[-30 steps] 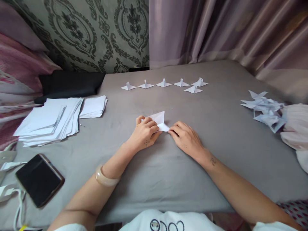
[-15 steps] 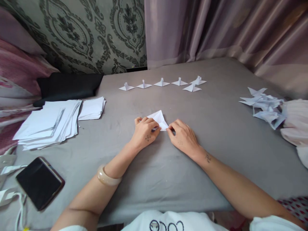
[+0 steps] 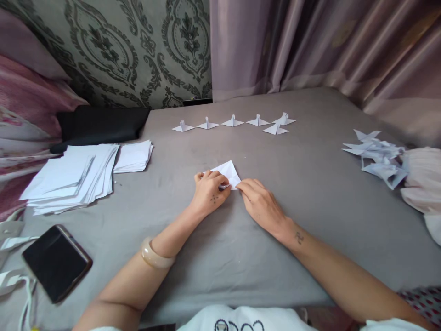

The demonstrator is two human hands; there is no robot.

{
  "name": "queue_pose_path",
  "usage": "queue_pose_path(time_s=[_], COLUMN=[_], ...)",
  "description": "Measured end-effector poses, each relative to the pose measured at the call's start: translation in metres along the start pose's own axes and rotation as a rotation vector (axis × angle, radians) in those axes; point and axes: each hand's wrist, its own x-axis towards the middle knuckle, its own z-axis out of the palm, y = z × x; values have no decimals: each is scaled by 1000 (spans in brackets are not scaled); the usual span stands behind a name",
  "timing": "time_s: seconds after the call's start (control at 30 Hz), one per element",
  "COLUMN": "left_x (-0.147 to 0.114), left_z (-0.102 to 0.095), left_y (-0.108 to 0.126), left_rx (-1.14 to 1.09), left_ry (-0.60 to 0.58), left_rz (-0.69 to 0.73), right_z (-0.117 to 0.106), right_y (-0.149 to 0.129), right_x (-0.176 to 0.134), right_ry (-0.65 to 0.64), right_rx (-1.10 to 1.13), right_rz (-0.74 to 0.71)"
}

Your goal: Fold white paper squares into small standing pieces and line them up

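A small white sheet of folded paper (image 3: 230, 171) lies on the grey cloth in front of me, creased across its surface. My left hand (image 3: 211, 189) is closed on its left and lower part, fingers curled over it and hiding that side. At the lower right corner, my right hand (image 3: 259, 200) pinches the paper's edge between thumb and fingertips. Beyond the hands stands a row of white folded paper figures (image 3: 233, 121), each with flat wings and a raised middle.
Large white sheets (image 3: 74, 177) and a stack of smaller sheets (image 3: 133, 156) lie to the left, near a black bag (image 3: 103, 125). A dark phone (image 3: 58, 263) rests beside white cables at front left. More folded figures (image 3: 379, 154) are heaped at right by pale fabric (image 3: 422, 179).
The right side of the paper now lies flatter and more spread out. My right hand's fingers have straightened and drawn together at its corner. The left hand keeps its hold.
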Motion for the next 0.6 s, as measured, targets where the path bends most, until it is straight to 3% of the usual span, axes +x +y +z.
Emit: queue_pose_path(time_s=[0.1, 0.2, 0.37, 0.6], left_x=[0, 2, 7, 7], left_z=[-6, -18, -32, -32], left_y=[0, -6, -24, -35], left_rx=[-39, -142, -271, -176], left_ry=[-27, -139, -237, -258], left_rz=[-18, -31, 98, 181], right_z=[-1, -3, -4, -7], right_y=[-8, -10, -10, -13], right_x=[-2, -3, -4, -4], right_ry=[-40, -68, -114, -139], right_rx=[-72, -134, -198, -227], right_rz=[-18, -47, -56, -53])
